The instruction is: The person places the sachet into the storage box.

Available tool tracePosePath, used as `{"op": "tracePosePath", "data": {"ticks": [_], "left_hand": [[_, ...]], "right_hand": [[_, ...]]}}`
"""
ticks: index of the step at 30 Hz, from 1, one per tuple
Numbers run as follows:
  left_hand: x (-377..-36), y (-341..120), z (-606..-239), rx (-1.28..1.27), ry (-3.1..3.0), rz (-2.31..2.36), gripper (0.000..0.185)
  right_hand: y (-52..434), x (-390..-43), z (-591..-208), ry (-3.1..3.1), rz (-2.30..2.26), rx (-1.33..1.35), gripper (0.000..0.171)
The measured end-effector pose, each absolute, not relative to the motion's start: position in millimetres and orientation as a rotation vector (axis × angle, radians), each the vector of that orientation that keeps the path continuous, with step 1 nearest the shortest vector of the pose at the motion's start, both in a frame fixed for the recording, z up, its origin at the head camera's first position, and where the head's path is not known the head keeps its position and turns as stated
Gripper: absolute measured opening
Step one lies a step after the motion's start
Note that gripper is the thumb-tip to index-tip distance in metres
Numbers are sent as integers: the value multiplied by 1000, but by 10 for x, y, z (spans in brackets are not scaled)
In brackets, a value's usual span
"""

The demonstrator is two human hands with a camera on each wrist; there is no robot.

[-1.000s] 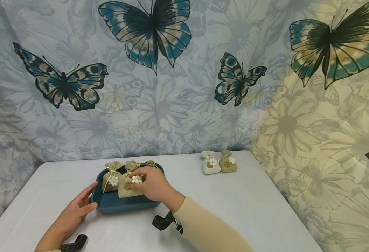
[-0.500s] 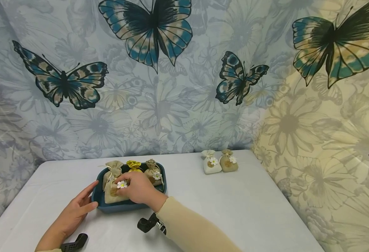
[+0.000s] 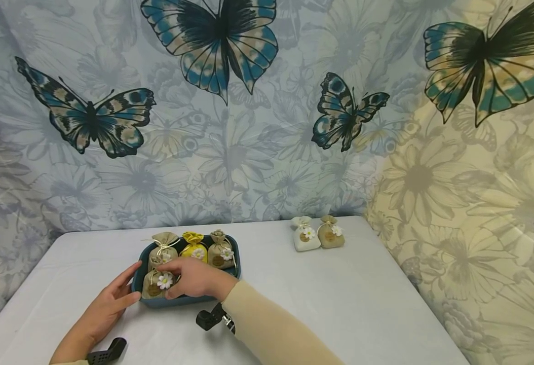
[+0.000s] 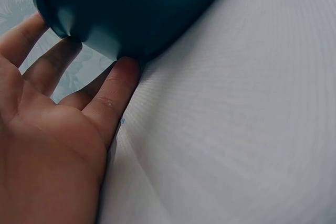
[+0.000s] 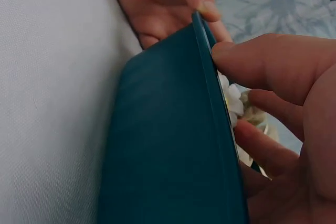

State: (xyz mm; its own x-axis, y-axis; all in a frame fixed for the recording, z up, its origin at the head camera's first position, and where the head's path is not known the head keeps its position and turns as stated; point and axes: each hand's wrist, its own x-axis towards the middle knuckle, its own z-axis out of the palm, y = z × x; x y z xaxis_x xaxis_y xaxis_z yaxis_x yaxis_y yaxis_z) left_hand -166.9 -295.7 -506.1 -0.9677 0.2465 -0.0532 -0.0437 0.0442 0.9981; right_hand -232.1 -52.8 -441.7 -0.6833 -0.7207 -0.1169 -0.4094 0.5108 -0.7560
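A dark blue tray sits on the white table. At its back stand a beige sachet, a yellow sachet and a tan sachet. My right hand grips another beige sachet with a white daisy, low in the tray's front left corner. In the right wrist view my fingers curl over the tray's rim beside the daisy. My left hand lies flat, its straight fingers touching the tray's outer wall.
A white sachet and a tan sachet stand side by side at the table's back right. A butterfly-print cloth hangs behind and to the right. The table's right edge runs diagonally toward the front.
My right hand has carried the daisy sachet from the tray's middle to its front left corner and lowered it, uncovering the yellow and tan sachets. The left hand has stayed put.
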Motion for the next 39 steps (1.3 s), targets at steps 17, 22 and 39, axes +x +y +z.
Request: {"op": "tracePosePath", "data": {"ticks": [17,22,39], "left_hand": [[-1687,-2943,-5055,242,2146,2008,76],[-1688,-2954,-5060,258,2162,2003,76],[-1688,-2946,-5048,247,2150,2003,76]], "right_hand": [[-299,-2287,-4403,2068,-1489,-706,56],[-168,-2309,-4398,1962,-1667,-673,55],[636,-2180,-4380,1536,-2133,-660,59]]}}
